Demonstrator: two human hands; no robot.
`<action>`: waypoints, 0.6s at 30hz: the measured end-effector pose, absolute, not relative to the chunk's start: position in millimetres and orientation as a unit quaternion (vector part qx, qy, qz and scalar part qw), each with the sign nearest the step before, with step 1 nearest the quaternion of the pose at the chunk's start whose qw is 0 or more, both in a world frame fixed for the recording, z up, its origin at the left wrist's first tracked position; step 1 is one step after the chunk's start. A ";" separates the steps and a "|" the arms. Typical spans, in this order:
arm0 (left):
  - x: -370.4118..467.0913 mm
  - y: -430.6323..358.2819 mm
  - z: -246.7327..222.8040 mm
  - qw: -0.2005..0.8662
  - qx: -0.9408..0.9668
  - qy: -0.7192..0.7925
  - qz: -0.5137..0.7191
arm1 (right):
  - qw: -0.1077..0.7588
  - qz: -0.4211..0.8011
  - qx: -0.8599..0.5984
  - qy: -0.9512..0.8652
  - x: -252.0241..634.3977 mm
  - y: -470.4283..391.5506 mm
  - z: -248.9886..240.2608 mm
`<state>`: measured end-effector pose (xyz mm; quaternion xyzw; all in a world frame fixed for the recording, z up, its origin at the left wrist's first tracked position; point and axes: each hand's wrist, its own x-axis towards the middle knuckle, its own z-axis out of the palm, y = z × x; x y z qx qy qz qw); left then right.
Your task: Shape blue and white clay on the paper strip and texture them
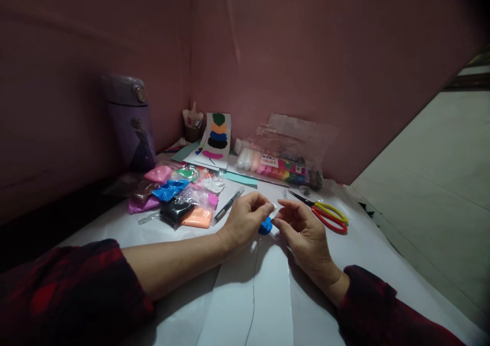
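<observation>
A small lump of blue clay (265, 226) lies on the white board (248, 305), between my two hands. My left hand (247, 218) is just above it, with thumb and forefinger pinched together; what they hold is too small to make out. On the other side, my right hand (304, 228) has its thumb and forefinger tips close together at the lump's right edge, its other fingers curled loosely. Whether anything sits between those tips cannot be seen. A thin dark line (253, 287) runs down the board from the clay toward me.
Bagged coloured clay (176, 211) is heaped at left, beside a pen (228, 205). Scissors (329, 216) with red and yellow handles lie at right. Behind are a clay pack (275, 165), a card with painted colours (218, 139), a cup of tools (192, 131) and a purple flask (132, 124).
</observation>
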<state>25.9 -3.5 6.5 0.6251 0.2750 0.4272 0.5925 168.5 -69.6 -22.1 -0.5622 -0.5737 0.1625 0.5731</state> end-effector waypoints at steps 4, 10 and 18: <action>25.2 -3.7 7.2 0.605 0.617 0.265 0.428 | 0.579 0.167 -0.562 -0.566 168.7 -69.6 -22.3; 25.3 -2.5 6.9 0.638 0.597 0.262 0.410 | 0.583 0.155 -0.558 -0.570 168.4 -68.5 -23.2; 27.1 -3.3 6.7 0.638 0.597 0.260 0.411 | 0.584 0.162 -0.557 -0.569 166.6 -71.3 -19.5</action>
